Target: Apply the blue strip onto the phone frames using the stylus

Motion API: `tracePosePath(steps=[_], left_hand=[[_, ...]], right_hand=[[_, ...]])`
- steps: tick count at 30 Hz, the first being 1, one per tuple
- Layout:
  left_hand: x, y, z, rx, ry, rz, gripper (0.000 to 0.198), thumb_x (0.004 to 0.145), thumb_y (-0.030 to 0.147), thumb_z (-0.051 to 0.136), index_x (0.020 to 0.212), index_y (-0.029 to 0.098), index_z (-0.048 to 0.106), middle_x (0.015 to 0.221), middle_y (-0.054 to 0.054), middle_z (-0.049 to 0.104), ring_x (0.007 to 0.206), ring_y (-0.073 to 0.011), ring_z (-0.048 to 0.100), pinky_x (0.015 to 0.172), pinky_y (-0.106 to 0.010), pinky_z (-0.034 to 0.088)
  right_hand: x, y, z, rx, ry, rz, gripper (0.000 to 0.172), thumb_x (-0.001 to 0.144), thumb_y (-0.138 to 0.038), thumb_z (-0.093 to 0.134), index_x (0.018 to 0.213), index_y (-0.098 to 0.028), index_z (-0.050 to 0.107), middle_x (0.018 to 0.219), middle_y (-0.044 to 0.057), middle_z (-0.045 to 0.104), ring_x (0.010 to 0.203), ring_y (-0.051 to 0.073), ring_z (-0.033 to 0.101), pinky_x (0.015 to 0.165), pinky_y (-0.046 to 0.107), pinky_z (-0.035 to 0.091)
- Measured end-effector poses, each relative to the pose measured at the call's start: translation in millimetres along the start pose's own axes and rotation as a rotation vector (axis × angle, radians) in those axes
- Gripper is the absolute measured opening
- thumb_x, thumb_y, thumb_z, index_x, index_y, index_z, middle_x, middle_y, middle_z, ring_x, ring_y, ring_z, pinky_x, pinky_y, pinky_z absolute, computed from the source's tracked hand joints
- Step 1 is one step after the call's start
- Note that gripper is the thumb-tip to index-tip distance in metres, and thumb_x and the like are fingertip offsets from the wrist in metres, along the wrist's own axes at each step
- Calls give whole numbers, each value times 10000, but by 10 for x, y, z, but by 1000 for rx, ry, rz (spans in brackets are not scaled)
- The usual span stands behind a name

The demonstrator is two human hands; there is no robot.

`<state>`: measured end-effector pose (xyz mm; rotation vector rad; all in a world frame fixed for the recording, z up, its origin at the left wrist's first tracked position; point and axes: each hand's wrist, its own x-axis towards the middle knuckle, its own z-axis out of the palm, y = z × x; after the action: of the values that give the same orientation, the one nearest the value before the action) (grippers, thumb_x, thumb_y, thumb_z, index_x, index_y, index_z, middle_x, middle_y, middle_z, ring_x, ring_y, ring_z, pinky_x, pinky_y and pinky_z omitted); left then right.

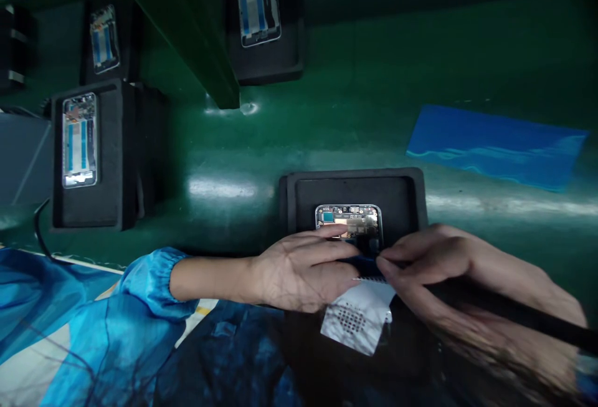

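An opened phone [364,227] with its circuit board exposed lies in a black foam tray [359,190]. Across its lower part stretches my left hand [306,267], fingers extended and fairly flat, their tips on or just over the phone. My right hand [434,270] is pinched at the phone's lower right, thumb and forefinger together. What sits between those fingertips is too small and dark to make out. Just below both hands is a white sheet [352,320] with a grid of dark dots. The phone's lower end is hidden by my hands.
On the left, another opened phone [80,139] lies in a stacked black tray [112,164]. Further opened phones [104,39] [258,3] rest in trays behind. A green beam [187,27] slants across the upper middle. A blue sheet [495,145] lies on the green mat [224,145].
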<state>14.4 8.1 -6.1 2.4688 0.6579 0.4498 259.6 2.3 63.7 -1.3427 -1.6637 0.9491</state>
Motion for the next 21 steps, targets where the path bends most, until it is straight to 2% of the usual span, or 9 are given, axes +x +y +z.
tracePosePath(steps=[3,8,13,17,21], left_hand=[[-24,-2,24,30,-56,-4,315,1023,362,734,1273,206,846,1519,-9,773,1707,-181,449,1458,-254,357],[-38,6,37,28,-21,-13,319,1015,364,750,1286,225,846,1504,0,787,1677,-178,500,1442,-268,395],[-27,3,9,42,-17,-11,315,1002,375,781,1279,241,847,1525,11,776,1684,-173,489,1436,-266,407],[-42,-5,22,34,-33,-16,363,1015,373,759,1341,228,826,1527,-4,775,1676,-180,502,1433,-261,407],[-40,-2,39,7,-32,-24,330,1032,361,724,1304,216,842,1517,-2,778,1689,-171,479,1438,-246,381]], right_hand=[[-81,4,-59,19,-26,12,228,945,-240,780,775,-317,650,834,-18,775,691,158,769,580,247,617],[-128,13,-103,134,48,81,247,898,-232,849,758,-331,672,792,-18,771,705,179,770,638,271,663],[-80,16,-74,158,45,97,250,916,-270,857,748,-328,681,780,-29,788,705,147,779,646,208,666],[-91,37,-65,156,22,103,238,899,-238,856,757,-326,687,782,-21,792,711,165,785,613,216,658],[-96,47,-45,123,21,109,242,922,-291,843,739,-326,688,801,-8,794,694,176,784,588,235,641]])
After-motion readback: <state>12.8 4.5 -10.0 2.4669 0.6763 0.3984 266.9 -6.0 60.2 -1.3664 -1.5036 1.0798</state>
